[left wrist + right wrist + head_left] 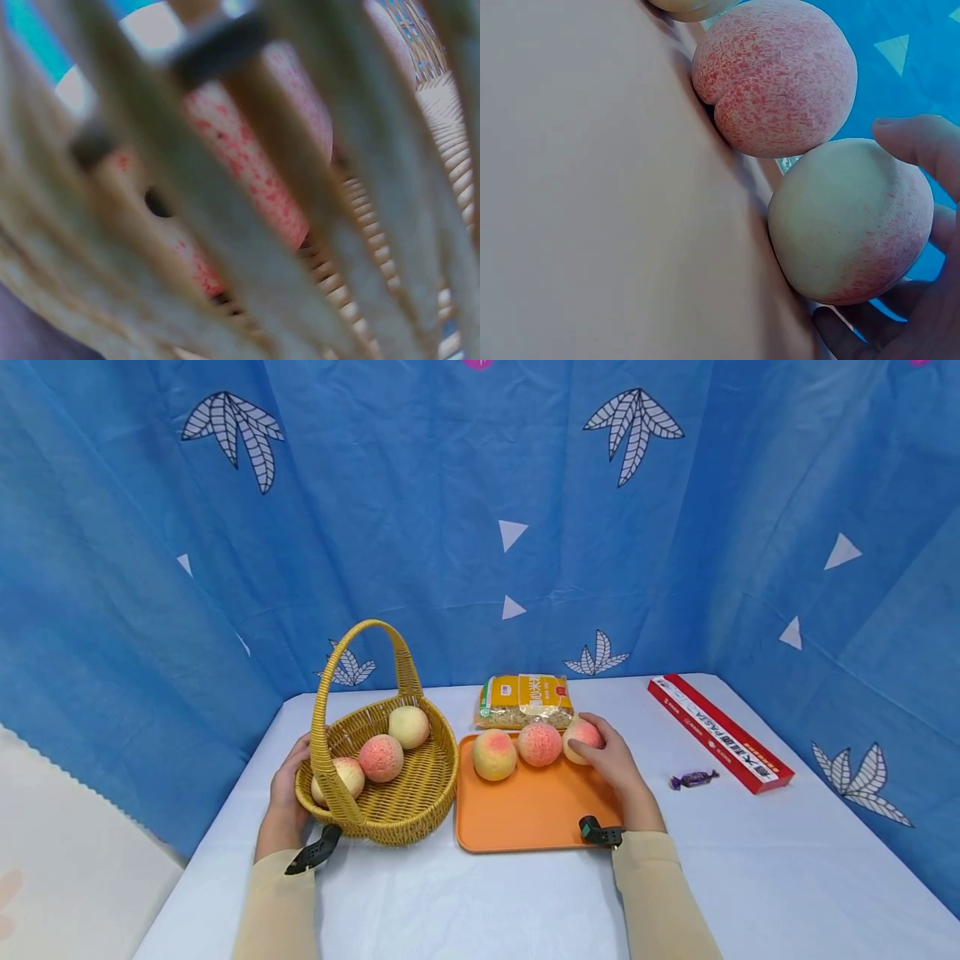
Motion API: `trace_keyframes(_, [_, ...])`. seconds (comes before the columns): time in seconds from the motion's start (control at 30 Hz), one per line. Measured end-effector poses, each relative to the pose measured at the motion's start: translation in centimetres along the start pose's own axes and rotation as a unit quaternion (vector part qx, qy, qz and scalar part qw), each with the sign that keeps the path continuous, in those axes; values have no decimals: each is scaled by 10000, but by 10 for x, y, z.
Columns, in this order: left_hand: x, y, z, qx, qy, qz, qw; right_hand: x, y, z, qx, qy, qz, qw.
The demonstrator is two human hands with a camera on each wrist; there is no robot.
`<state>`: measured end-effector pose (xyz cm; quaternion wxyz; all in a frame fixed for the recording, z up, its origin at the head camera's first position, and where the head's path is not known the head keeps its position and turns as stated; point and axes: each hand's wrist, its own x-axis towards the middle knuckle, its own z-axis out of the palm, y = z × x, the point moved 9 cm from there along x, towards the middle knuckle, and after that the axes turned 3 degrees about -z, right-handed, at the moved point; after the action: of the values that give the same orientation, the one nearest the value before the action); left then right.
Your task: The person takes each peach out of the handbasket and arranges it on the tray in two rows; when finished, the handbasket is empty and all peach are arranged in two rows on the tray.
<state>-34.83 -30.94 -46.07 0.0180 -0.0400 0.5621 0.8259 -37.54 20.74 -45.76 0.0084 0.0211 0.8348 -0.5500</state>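
Observation:
In the head view my left hand (287, 789) holds the left side of a yellow wicker basket (442, 793) by its rim. Inside the basket are a pale peach (408, 727), a pink peach (381, 758) and a pink-and-cream peach (348, 774), partly behind the handle. Blurred basket strands fill the left wrist view, with speckled peaches behind them. My right hand (617, 764) grips a pale, pink-blushed peach (844, 225) at the tray's far right, thumb and fingers around it. Left of it on the orange tray (525, 822) sit a red-pink peach (539, 744) and a yellow-pink peach (494, 755).
Behind the tray lies a yellow bag of grain (525, 700). A long red pasta box (720, 732) lies at the right, with a purple-wrapped candy (693, 779) beside it. A blue curtain (450, 527) hangs around the white table (465, 910).

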Motion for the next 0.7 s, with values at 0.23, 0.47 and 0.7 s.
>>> trace_keyframes(0.23, [0,0,3,-30,-80,23,10000,1,-1,0,16,-14,-75,10000])
trace_keyframes(0.47, [-2,1,2,-39,-33,49,10000,1,-3,-1,-161,90,-80,9998])
trace_keyframes(0.7, [-3,1,3,-78,-56,50,9999,0,-11,-3,-355,267,-178,9989])
